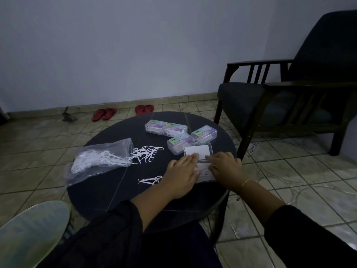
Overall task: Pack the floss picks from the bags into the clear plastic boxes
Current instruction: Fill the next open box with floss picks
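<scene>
So it's a round dark table with a smooth, slightly shiny top and a thin seam running across it. Both hands are down near the right edge, over an open clear plastic box whose lid stands up behind them with a white card showing through. The left hand lies flat with fingers straight, fingertips touching the lid's lower edge. The right hand is also laid out with fingers pointing left over a heap of white floss picks between the two hands (can't tell if the box base is fully under there, the hands cover it).

Four shut boxes with purple and green labels sit in a cluster at the far side, rectangular with rounded corners, almost touching each other. To the left a crinkly clear plastic bag lies on its side, half full of picks, with a loose scatter of picks spilling from its mouth. A couple of stray picks lie just left of the left wrist.

Open tabletop is mostly the near half and the middle. Around it: tiled floor, a dark wooden armchair close on the right, red sandals by the wall
</scene>
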A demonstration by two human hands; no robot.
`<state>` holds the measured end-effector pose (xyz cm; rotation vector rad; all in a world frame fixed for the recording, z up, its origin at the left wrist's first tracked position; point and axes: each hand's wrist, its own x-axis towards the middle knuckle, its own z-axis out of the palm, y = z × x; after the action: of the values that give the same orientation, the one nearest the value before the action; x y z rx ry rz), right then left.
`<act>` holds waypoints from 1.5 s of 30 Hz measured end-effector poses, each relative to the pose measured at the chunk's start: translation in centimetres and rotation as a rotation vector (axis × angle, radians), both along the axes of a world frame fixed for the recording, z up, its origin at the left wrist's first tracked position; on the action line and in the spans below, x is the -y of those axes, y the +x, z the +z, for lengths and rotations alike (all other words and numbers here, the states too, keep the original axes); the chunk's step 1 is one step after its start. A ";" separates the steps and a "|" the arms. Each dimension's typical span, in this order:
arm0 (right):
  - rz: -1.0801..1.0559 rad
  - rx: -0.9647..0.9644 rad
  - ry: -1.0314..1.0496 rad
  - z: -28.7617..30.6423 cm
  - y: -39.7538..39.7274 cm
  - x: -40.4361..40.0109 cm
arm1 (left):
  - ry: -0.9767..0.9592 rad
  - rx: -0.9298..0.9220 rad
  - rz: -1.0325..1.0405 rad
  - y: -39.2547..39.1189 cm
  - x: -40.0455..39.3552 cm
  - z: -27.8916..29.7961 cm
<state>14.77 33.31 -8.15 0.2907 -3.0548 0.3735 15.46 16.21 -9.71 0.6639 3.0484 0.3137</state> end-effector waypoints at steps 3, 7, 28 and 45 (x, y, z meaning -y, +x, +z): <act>-0.029 -0.039 -0.052 -0.1 0.2 -0.2 | 0.054 -0.037 0.102 0.1 1.0 -0.5; 0.061 -0.032 0.034 -0.5 0.6 -0.3 | 0.022 -0.116 0.179 0.6 1.8 -1.4; 0.100 -0.070 -0.216 0.2 2.0 0.9 | 0.023 -0.055 0.169 0.5 -0.1 -1.5; 0.028 -0.166 -0.043 -0.1 0.9 3.6 | -0.047 0.013 0.223 1.0 10.2 1.8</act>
<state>15.65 29.76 -8.29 0.3436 -2.8795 0.3951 16.51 6.03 -7.88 0.3174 3.1096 0.2454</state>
